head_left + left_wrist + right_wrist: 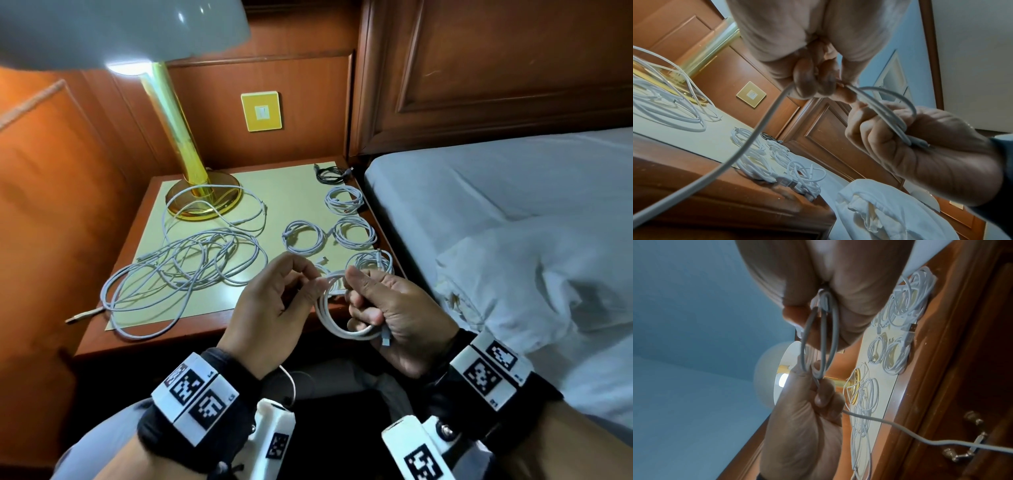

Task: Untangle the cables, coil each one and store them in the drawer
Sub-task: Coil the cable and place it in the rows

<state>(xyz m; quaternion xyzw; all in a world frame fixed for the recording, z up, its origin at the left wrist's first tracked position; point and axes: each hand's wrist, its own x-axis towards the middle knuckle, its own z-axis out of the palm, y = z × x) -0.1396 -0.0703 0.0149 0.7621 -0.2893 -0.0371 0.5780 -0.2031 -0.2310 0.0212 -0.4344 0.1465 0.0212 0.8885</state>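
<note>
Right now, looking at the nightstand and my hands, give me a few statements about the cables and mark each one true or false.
1. Both hands hold the same white cable. True.
2. The right hand grips the coiled loops while the left hand pinches the strand. True.
3. Every cable on the nightstand is coiled. False: a loose tangle lies beside the lamp base.
4. The dark coil lies nearest the person. False: it is at the far corner.
5. The lamp is off. False: it is lit.
</note>
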